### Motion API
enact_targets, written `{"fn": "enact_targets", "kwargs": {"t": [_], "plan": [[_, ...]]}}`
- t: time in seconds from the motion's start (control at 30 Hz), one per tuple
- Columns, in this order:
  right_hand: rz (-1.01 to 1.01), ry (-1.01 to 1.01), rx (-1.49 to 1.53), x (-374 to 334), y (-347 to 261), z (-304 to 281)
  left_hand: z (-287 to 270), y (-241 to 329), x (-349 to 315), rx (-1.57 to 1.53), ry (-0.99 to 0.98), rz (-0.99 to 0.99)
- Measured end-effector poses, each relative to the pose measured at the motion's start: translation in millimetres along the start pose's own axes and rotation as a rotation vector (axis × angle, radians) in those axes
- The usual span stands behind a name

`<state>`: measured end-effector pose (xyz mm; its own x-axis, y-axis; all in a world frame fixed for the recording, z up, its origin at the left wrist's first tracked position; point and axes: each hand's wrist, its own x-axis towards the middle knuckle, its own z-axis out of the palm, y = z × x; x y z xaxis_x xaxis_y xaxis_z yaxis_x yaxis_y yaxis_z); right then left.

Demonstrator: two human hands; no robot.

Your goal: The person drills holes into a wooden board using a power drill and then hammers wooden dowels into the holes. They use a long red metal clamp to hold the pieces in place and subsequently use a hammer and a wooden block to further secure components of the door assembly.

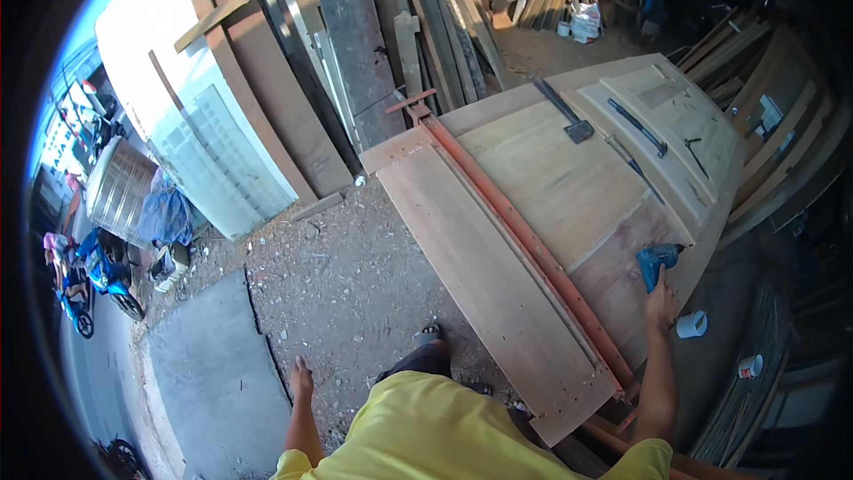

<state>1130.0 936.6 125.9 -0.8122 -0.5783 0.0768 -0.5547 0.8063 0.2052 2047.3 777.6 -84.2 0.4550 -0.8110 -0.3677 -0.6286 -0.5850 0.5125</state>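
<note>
My right hand [661, 304] is wrapped round the grip of a teal cordless drill [654, 265], held over the right edge of a large wooden door panel [515, 169]. The drill's dark nose points right; whether it touches the wood cannot be made out. My left hand [302, 380] hangs over the ground to the left, fingers loosely curled, with nothing visible in it. Along the panel lies a long orange bar clamp [524, 236], beside a wide plank [489, 276]. A black-headed mallet [579, 131], a dark chisel-like tool [638, 127] and another slim handled tool [633, 166] rest on the panel.
Tall boards [346, 44] lean at the back, beside a pale sheet [200, 116]. A grey mat [213, 373] covers ground on the left; a blue motorbike [105, 271] stands beyond. White tubs [691, 324] sit right of the panel. Another person [653, 11] is far back.
</note>
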Motion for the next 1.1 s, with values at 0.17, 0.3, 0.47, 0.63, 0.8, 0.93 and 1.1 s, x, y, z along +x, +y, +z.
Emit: {"fn": "enact_targets", "kwargs": {"t": [0.17, 0.3, 0.47, 0.63, 0.8, 0.93, 1.1], "plan": [[0.038, -0.005, 0.002, 8.0, -0.8, 37.0, -8.4, -132.8, -26.3, 0.445, -0.368, -0.237], [0.248, 0.164, -0.121, 6.3, 4.4, 50.6, 23.7, -122.9, -3.3, 0.500, -0.722, -0.174], [0.293, 0.510, 0.305, -43.5, -142.3, 1.2, 26.0, -44.2, 131.3, 0.378, -0.541, 0.071], [0.082, 0.354, 1.056, -105.4, -393.6, -56.9, 8.0, 54.9, 270.8, 0.244, -0.417, 0.174], [-0.244, 0.406, 0.932, -129.3, -556.8, -70.1, -10.2, 210.1, 336.2, -0.018, -0.413, 0.444], [-0.235, 0.375, 1.076, -105.2, -615.8, -82.2, -13.6, 318.8, 317.1, -0.066, -0.564, 0.597], [-0.228, 0.379, 1.136, -39.1, -683.3, -107.4, -1.9, 290.1, 390.9, -0.196, -0.690, 0.397]]}}
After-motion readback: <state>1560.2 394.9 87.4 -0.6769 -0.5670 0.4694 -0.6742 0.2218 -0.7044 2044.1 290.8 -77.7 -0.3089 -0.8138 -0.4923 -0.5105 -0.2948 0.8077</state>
